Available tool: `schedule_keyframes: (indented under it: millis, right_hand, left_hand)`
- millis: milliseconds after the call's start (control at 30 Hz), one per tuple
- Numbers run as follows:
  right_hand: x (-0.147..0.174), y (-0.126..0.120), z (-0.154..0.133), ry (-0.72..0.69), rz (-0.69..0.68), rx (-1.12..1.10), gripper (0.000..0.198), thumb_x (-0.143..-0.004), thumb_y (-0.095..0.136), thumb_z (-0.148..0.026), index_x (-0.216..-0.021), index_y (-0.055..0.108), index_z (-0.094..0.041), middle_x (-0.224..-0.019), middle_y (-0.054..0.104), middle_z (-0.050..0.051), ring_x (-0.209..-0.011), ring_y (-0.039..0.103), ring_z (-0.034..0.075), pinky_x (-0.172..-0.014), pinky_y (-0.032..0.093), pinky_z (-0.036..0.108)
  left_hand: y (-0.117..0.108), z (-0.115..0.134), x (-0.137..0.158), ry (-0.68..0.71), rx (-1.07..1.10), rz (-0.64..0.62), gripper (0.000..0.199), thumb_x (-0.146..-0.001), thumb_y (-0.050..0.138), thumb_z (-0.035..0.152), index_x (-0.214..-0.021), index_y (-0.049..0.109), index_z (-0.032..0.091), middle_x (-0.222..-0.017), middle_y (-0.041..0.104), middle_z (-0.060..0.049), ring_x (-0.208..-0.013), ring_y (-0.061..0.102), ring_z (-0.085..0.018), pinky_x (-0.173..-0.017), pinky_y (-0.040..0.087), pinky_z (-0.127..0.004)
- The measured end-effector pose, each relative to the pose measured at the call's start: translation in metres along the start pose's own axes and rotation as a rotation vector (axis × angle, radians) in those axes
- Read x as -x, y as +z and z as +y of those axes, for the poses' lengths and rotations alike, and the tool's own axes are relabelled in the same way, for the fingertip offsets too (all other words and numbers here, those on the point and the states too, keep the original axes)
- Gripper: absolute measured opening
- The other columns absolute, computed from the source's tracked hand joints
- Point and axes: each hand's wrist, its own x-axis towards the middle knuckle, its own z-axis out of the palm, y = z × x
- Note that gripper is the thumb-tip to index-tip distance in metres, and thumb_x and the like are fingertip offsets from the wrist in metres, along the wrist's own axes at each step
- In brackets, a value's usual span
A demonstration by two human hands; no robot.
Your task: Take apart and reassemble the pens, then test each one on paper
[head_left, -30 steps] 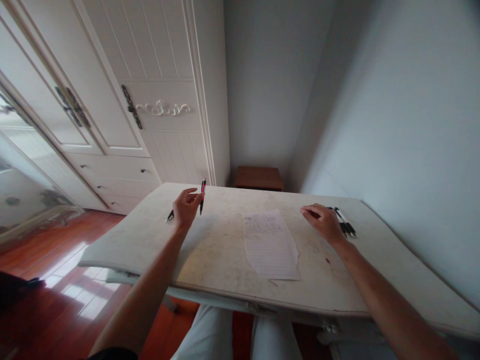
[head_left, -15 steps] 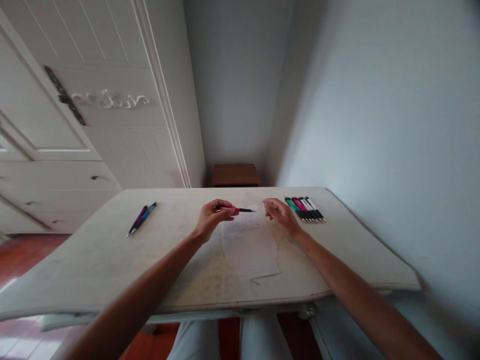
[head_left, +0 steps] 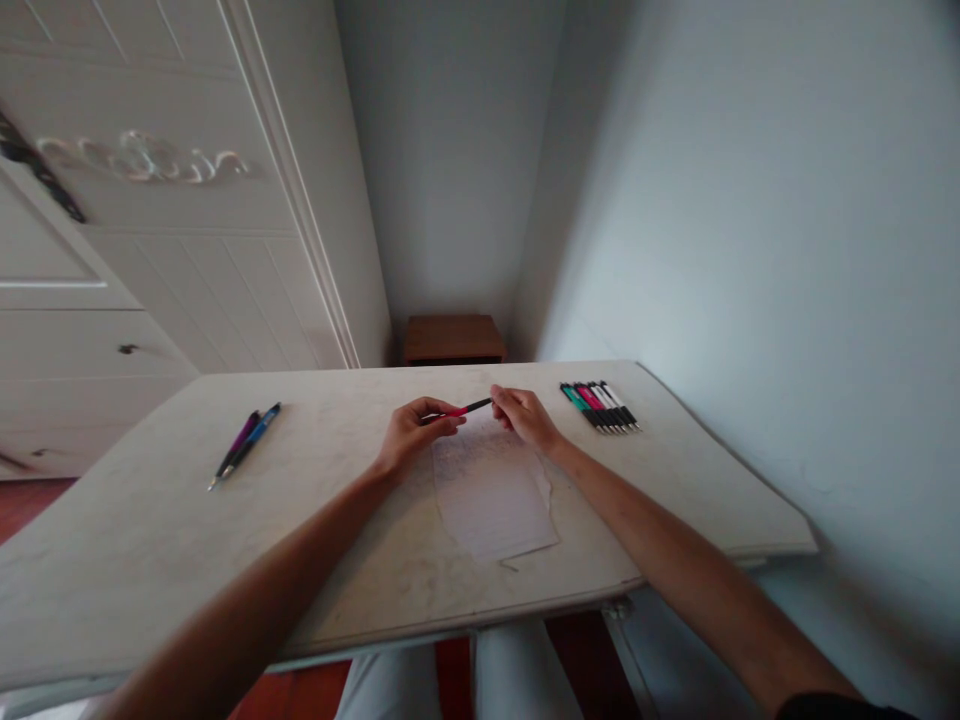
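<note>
A red pen with a black grip (head_left: 460,411) is held above the far end of a sheet of paper. My left hand (head_left: 420,428) pinches its rear part between thumb and fingers. At the pen's tip end, my right hand (head_left: 521,413) has its thumb and fingers closed on the tip. The tip itself is hidden by those fingers. Under both hands lies the white paper (head_left: 495,510), with faint writing on its upper part and a torn right edge.
Right of my hands, several pens (head_left: 600,408) lie side by side in green, pink and white. A purple pen (head_left: 244,432) and a blue pen (head_left: 259,435) lie together on the left of the white table (head_left: 337,590). Beyond stands a brown wooden piece (head_left: 454,338); a wall rises on the right.
My right hand has moved left and closed on the tip end of the red pen, which now tilts slightly upward. My left hand keeps its hold. The view has turned a little right.
</note>
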Motion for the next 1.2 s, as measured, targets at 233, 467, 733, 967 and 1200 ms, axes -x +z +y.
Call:
schedule_keyframes:
  millis: [233,467,733,967,1200]
  right_hand:
    - [0.003,0.004,-0.007,0.040,0.054,-0.246,0.050,-0.078,0.058,-0.055,-0.047,0.042,-0.020,-0.041,0.037,-0.004,-0.038,0.032,0.007,-0.040,0.023,0.023]
    - [0.005,0.002,0.000,0.074,0.196,-0.380,0.046,-0.076,0.059,-0.050,-0.047,0.037,-0.022,-0.036,0.030,-0.008,-0.034,0.026,0.006,-0.039,0.022,0.023]
    - [0.007,-0.001,0.000,0.109,0.193,-0.500,0.045,-0.074,0.064,-0.048,-0.050,0.037,-0.021,-0.036,0.030,-0.008,-0.034,0.025,0.006,-0.038,0.021,0.022]
    - [0.004,-0.002,0.006,0.104,0.186,-0.467,0.047,-0.075,0.063,-0.053,-0.051,0.036,-0.022,-0.037,0.030,-0.008,-0.034,0.024,0.006,-0.038,0.022,0.022]
    - [0.005,-0.012,0.012,0.065,0.071,-0.362,0.049,-0.076,0.061,-0.059,-0.052,0.041,-0.021,-0.040,0.034,-0.007,-0.038,0.029,0.007,-0.040,0.024,0.023]
  left_hand:
    - [-0.002,-0.003,-0.004,0.044,-0.060,-0.001,0.045,-0.060,0.083,0.039,-0.092,0.064,0.014,-0.085,0.072,-0.009,-0.066,0.067,-0.017,-0.061,0.054,-0.029]
    - [0.001,-0.006,-0.001,0.324,-0.398,0.132,0.034,-0.071,0.075,0.040,-0.095,0.066,0.018,-0.083,0.069,-0.005,-0.061,0.062,-0.013,-0.060,0.051,-0.026]
    - [-0.003,-0.002,-0.001,0.467,-0.507,0.131,0.020,-0.073,0.071,0.037,-0.085,0.072,0.021,-0.082,0.068,-0.005,-0.069,0.061,-0.018,-0.069,0.052,-0.030]
    - [-0.003,-0.002,0.000,0.417,-0.472,0.133,0.020,-0.075,0.069,0.040,-0.085,0.075,0.024,-0.076,0.072,-0.004,-0.062,0.063,-0.018,-0.067,0.051,-0.030]
    - [-0.007,-0.003,0.003,0.380,-0.647,0.059,0.034,-0.086,0.054,0.048,-0.077,0.072,0.020,-0.062,0.068,-0.001,-0.052,0.059,-0.014,-0.059,0.046,-0.025]
